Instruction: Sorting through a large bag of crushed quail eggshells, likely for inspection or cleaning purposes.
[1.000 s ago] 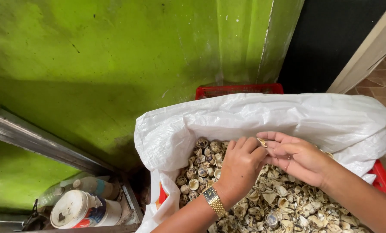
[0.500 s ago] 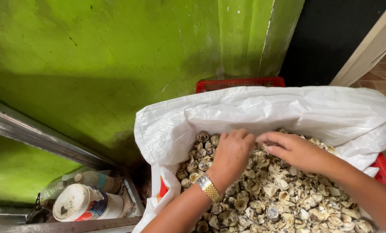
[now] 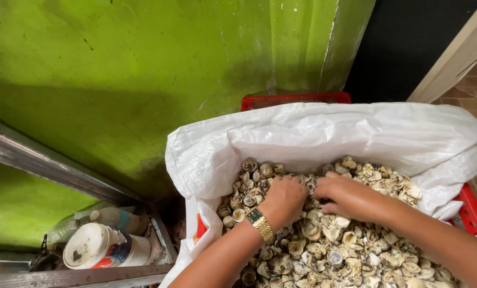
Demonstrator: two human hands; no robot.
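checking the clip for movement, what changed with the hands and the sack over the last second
Both hands sank lower into the pile of shells: the left hand now grips down into it, the right hand lies flat beside it, no longer pinching one piece between them. The white sack, red crate and tub stayed put.

Can't really see the fingers of either hand, the tips are dug down into the shell pile inside the white sack. The red crate is mostly covered by the sack, just its back rim and a right corner poke out. The pile and both forearms run off the bottom edge. Left of the sack, the white tub has a label too small to make out, and the bottles behind it are half hidden.
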